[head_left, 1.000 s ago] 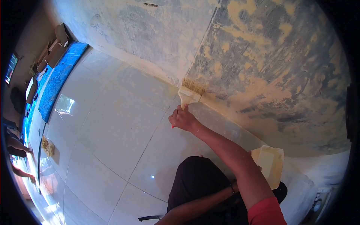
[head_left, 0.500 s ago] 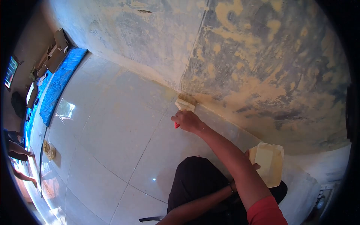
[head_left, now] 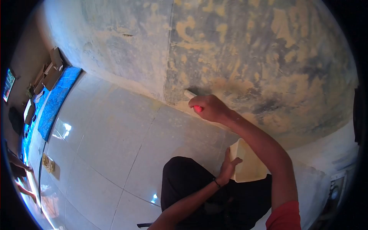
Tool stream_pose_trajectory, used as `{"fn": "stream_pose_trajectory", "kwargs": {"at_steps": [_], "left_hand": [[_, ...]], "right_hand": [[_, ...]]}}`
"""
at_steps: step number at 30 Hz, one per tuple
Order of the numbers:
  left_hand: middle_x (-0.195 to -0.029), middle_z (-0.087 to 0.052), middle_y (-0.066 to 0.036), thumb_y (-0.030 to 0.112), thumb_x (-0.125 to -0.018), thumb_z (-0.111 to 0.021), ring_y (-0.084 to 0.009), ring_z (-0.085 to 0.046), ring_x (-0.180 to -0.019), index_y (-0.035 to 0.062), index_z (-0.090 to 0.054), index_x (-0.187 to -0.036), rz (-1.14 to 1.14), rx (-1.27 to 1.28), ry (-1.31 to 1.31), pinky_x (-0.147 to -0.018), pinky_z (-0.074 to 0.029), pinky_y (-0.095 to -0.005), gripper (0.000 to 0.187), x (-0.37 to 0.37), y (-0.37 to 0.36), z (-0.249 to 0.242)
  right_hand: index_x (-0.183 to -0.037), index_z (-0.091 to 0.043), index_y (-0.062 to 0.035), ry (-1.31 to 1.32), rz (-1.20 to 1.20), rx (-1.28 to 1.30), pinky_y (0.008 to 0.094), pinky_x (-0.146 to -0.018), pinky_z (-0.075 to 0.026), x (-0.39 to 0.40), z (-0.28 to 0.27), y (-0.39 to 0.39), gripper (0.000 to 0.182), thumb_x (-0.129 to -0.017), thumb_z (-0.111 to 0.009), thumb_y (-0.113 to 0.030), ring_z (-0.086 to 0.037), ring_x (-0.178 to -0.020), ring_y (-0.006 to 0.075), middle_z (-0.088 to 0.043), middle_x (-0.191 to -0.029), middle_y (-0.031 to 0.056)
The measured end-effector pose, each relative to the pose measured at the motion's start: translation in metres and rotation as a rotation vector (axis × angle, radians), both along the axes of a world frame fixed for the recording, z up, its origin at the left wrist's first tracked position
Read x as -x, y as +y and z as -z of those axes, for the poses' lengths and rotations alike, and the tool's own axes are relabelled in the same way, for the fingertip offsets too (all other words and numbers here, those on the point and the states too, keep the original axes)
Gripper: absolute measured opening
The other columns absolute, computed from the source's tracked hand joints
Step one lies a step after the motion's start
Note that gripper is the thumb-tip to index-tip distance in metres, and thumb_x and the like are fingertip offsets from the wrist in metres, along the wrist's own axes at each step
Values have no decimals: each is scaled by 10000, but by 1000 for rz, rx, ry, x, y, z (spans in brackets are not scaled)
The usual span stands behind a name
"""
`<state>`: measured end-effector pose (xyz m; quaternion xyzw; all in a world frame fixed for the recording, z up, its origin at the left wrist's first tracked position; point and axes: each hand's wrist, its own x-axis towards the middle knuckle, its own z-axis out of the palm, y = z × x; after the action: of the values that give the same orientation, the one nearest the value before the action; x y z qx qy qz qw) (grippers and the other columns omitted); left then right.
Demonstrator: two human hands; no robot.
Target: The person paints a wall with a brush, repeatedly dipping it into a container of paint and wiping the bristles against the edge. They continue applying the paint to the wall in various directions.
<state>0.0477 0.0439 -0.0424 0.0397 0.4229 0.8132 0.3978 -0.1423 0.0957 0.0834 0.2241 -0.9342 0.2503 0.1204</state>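
Note:
My right hand [head_left: 210,108] is closed around the red handle of a paintbrush [head_left: 189,93]. The pale brush head lies against the lower part of the patchy wall [head_left: 230,57], just right of a vertical seam and above the floor line. Most of the handle is hidden in my fist. Down by my lap, my left hand [head_left: 229,165] grips the left rim of a cream plastic container [head_left: 250,168], thumb over the edge. My right forearm passes over the container's upper right side and covers part of it.
Grey tiles [head_left: 103,130] make up the floor. A small clear packet [head_left: 48,163] lies on them at the left. Beyond it is a blue sheet [head_left: 63,96] with open cardboard boxes [head_left: 53,74]. Another person's hands [head_left: 28,168] show at the far left edge.
My right hand has lifted the paintbrush from the floor corner onto the wall. The container has shifted left in view, and my left hand on its rim now shows fully. The camera has turned somewhat.

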Motion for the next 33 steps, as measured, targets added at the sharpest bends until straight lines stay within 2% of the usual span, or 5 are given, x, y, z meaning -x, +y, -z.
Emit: {"fn": "stream_pose_trajectory", "kwargs": {"at_steps": [9, 12, 13, 18, 33], "left_hand": [[-1184, -439, -128, 50, -755, -529, -225, -470, -1076, 55, -202, -1355, -7, -120, -120, -901, -424, -343, 683, 2, -7, -12], [-1193, -433, -130, 49, -749, -498, -233, -471, -1084, 50, -209, -1341, 2, -171, -113, -913, -422, -356, 659, 7, -11, -6], [-1196, -429, -132, 64, -745, -486, -240, -465, -1095, 50, -215, -1335, -5, -194, -89, -922, -415, -365, 649, 10, -12, -10], [-1222, -401, -137, 149, -736, -478, -252, -425, -1145, 53, -255, -1317, -3, -145, -72, -968, -377, -393, 630, 14, -21, -28], [-1198, -490, -161, 217, -772, -466, -298, -500, -1094, -4, -372, -1269, -50, -110, -274, -934, -414, -409, 552, 23, -18, -14]], "right_hand": [[-836, -600, -56, 379, 271, 94, 319, -635, -500, -138, -123, 54, 101, -757, -577, 1, -637, -742, 246, -637, -839, 94], [-857, -590, -37, 472, 457, 233, 295, -629, -506, -192, -134, 69, 89, -772, -597, -11, -650, -763, 190, -642, -814, 96], [-886, -577, -30, 428, 623, 549, 284, -635, -510, -208, -133, 73, 104, -783, -595, -28, -648, -781, 181, -643, -817, 96], [-1001, -504, -15, 107, 936, 1184, 251, -587, -527, -267, -80, 114, 203, -817, -552, -87, -653, -774, 178, -642, -817, 121], [-1031, -475, 13, 34, 961, 1272, 276, -589, -548, -280, 31, 116, 252, -853, -585, -127, -663, -770, 208, -646, -806, 138]]}}
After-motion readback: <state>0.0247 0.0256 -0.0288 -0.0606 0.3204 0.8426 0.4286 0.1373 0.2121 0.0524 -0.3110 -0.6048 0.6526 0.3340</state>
